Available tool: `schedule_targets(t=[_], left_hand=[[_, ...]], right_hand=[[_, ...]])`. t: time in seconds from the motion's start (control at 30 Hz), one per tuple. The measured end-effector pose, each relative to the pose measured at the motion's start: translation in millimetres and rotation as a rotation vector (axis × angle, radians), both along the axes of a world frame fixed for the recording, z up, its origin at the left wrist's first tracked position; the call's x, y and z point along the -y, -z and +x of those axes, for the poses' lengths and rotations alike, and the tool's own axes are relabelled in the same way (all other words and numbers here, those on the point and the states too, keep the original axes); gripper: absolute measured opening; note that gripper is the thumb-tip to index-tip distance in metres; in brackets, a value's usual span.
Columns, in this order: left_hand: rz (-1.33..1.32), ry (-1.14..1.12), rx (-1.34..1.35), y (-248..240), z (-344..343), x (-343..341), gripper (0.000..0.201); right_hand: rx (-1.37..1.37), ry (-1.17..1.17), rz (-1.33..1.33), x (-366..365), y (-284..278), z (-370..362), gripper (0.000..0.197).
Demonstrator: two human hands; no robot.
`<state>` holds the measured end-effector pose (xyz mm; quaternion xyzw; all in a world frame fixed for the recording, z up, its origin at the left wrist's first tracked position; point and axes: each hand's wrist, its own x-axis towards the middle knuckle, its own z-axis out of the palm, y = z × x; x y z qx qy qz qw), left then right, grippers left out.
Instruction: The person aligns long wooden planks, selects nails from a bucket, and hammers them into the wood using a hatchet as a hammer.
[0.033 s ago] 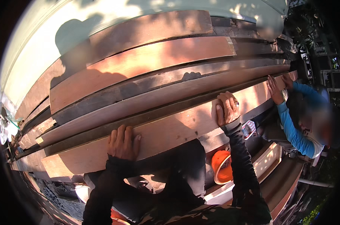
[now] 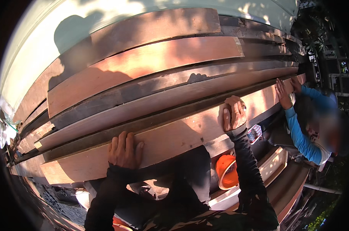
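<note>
On the near edge of a stack of long boards, the left hand (image 2: pixel 124 151) lies palm-down on the pale, long wooden plank (image 2: pixel 174 138), fingers (image 2: pixel 122 144) spread flat over its top face and curled on nothing; a black sleeve runs back from the wrist. That plank is the nearest of the pile and slants up from lower left to upper right. Beyond it lie a dark weathered board (image 2: pixel 151 90) and a reddish-brown wide plank (image 2: pixel 143 63) in sunlight, with a head's shadow cast across them. Farther right, the right hand (image 2: pixel 233 113) hooks over the far edge of the pale plank, fingers bent around it in a grip. Below that arm sits an orange round hard hat (image 2: pixel 226 171). At the right end, another person in a blue long sleeve (image 2: pixel 299 134) has both hands on the same plank.
</note>
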<state>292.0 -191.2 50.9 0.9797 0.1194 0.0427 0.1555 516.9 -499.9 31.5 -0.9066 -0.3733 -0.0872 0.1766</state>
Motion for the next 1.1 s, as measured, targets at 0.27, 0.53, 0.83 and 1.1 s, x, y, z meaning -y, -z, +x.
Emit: schedule_targets(t=[0.27, 0.53, 0.83, 1.1], left_hand=[[0.037, 0.011, -0.094, 4.5, 7.0, -6.5, 0.043], [-0.01, -0.007, -0.181, 2.6, 5.6, -5.9, 0.045], [-0.032, -0.028, -0.156, -4.3, 7.0, -1.2, 0.042], [-0.012, -0.001, 0.055, -6.9, 8.3, 9.7, 0.031]], right_hand=[[-0.027, 0.038, -0.033, -15.9, 5.8, 14.7, 0.029], [-0.033, 0.07, -0.088, -15.8, 6.9, 16.9, 0.03], [0.001, 0.066, 0.021, -11.8, 1.5, 14.5, 0.023], [0.071, 0.037, 0.101, 0.7, 2.4, 5.1, 0.022]])
